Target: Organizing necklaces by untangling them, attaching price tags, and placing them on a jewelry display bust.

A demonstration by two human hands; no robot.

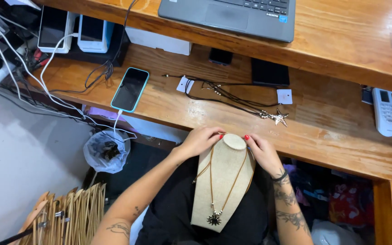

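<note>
The tan necklace stand [221, 181] leans on my lap, just below the near edge of the worktop [341, 136]. It tips back against me so it does not fall. A brown cord necklace [232, 181] hangs down its front, and a dark sun charm [213, 219] sits low on it. My left hand [200, 140] curls round the left side of the neck. My right hand [262, 149] curls round the right side. Both hold the cord up there, I think, so it stays put behind the neck. My fingertips go behind the stand, so I cannot see how they pinch.

On the worktop past my hands lies a black cord necklace with a starfish charm [277, 117] and two small white tags. A blue phone [130, 89] lies near the left end, plugged into a white cable. A white remote [383, 111] lies near the right end. A grey laptop [232, 16] sits on the higher shelf, cut off at the top.
</note>
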